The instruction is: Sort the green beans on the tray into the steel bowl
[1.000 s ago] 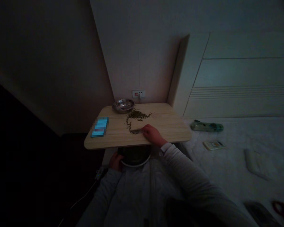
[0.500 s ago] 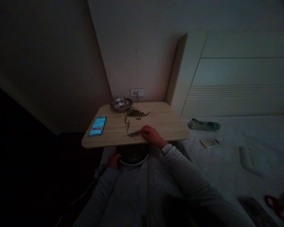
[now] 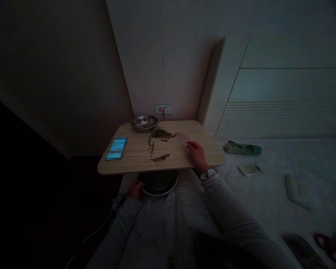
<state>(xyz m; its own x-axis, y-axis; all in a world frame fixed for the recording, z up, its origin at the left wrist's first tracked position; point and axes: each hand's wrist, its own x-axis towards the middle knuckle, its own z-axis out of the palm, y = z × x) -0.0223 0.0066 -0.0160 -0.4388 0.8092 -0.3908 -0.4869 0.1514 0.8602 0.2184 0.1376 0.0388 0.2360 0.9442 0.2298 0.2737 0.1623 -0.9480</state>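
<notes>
My right hand (image 3: 196, 154) is over the right half of the small wooden table, its fingers pinched on the edge of a thin, see-through plastic piece (image 3: 183, 139). Left of it lie small green beans (image 3: 160, 133), like mung beans, in a main heap with a trail. A narrow row of beans (image 3: 161, 158) lies nearer the front edge. Below that edge, my left hand (image 3: 135, 189) grips the rim of a dark bowl (image 3: 159, 183) with a pale rim, held at my lap. The table partly covers this bowl, and its inside is too dark to make out.
A steel bowl (image 3: 144, 123) stands at the table's back left. A lit phone (image 3: 116, 148) lies on the wooden table (image 3: 134, 164) at left. On the bed at right are a green bottle (image 3: 242, 148), a pale packet (image 3: 250, 170) and red-handled scissors (image 3: 329, 246).
My right hand has moved right and back, away from the front row of beans, carrying the plastic piece. That row now shows uncovered. My left hand stays on the dark bowl.
</notes>
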